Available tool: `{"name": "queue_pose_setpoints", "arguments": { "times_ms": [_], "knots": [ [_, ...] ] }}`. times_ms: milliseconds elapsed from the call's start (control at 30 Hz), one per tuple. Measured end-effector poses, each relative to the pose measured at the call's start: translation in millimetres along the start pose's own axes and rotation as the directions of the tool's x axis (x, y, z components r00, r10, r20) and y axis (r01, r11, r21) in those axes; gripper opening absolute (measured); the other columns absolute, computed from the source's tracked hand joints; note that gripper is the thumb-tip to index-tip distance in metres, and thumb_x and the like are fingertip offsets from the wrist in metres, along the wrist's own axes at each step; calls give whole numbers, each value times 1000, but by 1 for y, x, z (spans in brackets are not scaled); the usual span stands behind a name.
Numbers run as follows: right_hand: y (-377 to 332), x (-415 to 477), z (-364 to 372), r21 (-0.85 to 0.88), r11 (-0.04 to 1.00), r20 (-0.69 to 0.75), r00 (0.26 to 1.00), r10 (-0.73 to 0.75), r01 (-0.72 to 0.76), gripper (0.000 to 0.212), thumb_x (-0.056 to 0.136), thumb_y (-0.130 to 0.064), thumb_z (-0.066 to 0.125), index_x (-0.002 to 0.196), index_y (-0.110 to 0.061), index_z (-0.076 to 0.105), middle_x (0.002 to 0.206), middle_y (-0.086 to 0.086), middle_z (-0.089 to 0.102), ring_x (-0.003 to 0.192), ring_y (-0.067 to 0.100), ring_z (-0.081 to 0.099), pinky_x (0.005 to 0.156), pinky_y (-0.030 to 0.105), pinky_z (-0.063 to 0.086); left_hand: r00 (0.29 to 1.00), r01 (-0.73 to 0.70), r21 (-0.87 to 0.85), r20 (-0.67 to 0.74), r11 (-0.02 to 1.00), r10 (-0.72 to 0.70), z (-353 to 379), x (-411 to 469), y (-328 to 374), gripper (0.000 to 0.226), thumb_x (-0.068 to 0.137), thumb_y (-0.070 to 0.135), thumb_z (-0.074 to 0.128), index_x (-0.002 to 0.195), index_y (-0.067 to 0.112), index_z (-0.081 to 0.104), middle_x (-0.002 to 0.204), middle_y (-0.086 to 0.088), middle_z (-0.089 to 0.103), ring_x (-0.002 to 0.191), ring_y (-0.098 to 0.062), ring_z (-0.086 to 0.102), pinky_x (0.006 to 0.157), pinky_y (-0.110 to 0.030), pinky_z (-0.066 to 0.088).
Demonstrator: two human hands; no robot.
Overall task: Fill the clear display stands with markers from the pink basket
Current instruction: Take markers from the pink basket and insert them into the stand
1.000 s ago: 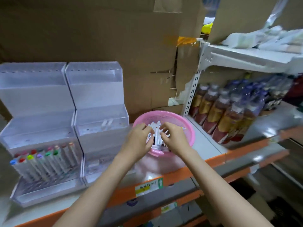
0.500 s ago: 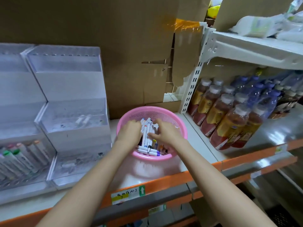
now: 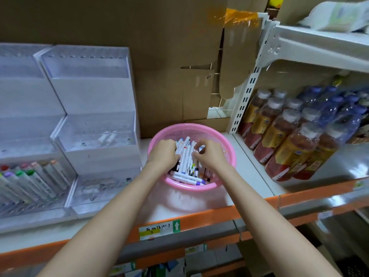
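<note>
Markers [image 3: 184,157] in the pink basket [image 3: 190,187]: left hand [image 3: 162,153] curls round a bunch, right hand [image 3: 210,155] pinches one, likely gathering a handful for the stands [image 3: 95,124].

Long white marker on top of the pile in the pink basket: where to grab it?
Probably pinch the long white marker across its barrel near the raised far end, coming from above: it lies on top, while neighbouring markers bury its near end.
</note>
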State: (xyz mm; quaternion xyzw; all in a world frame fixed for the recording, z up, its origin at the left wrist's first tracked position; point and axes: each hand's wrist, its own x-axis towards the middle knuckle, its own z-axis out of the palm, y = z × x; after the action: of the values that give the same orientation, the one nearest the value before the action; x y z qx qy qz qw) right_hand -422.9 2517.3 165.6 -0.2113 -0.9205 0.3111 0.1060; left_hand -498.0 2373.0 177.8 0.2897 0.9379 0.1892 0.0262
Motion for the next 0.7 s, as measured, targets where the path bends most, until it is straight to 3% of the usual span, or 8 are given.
{"name": "queue_pose_setpoints", "arguments": {
  "times_ms": [100,167,400,500,567,700],
  "knots": [
    [0,0,-1,75,997,12,999,33,-34,17,78,-12,66,95,-15,67,78,7,71,64,19,62,60,27,46,1000,9,-55,-13,998,-10,-1,0,2,11,78,14,64,70,6,65,69,-11,66,69,-25,63,54,-36,43],
    [1,0,-2,116,993,10,999,34,-35,19,77,-8,65,95,-16,67,76,6,70,65,20,64,64,30,50,999,7,-98,-32,995,-10,-2,-1,3,6,77,14,61,77,13,67,77,-10,70,75,-25,64,61,-38,48],
    [-2,-3,-7,297,955,-38,999,-11,22,53,83,-6,64,130,-22,47,80,0,57,65,15,56,65,37,51,983,-64,-386,-185,920,-9,-6,-4,-1,42,79,17,64,120,20,56,81,5,61,76,-14,59,72,-33,51],
    [-6,-7,-13,303,948,-92,993,-73,98,56,85,-6,63,136,-23,46,99,-3,60,75,10,57,64,14,46,965,-155,-457,-260,876,35,-10,-9,-1,52,82,13,63,131,25,50,84,6,61,73,-9,58,70,-25,48],
    [-9,-12,-17,293,944,-134,984,-114,149,51,86,-7,64,133,-21,51,114,-6,61,87,12,60,67,8,45,950,-204,-477,-308,855,55,-14,-14,0,52,83,10,64,130,26,51,87,7,63,71,-9,59,68,-21,46],
    [-18,-23,-20,335,915,-196,966,-166,225,46,86,-10,66,127,-27,55,100,-10,64,88,7,61,76,36,56,918,-304,-482,-379,822,117,-21,-26,3,49,83,9,67,128,25,52,99,5,66,75,-11,63,71,-25,52]
  ]
}}
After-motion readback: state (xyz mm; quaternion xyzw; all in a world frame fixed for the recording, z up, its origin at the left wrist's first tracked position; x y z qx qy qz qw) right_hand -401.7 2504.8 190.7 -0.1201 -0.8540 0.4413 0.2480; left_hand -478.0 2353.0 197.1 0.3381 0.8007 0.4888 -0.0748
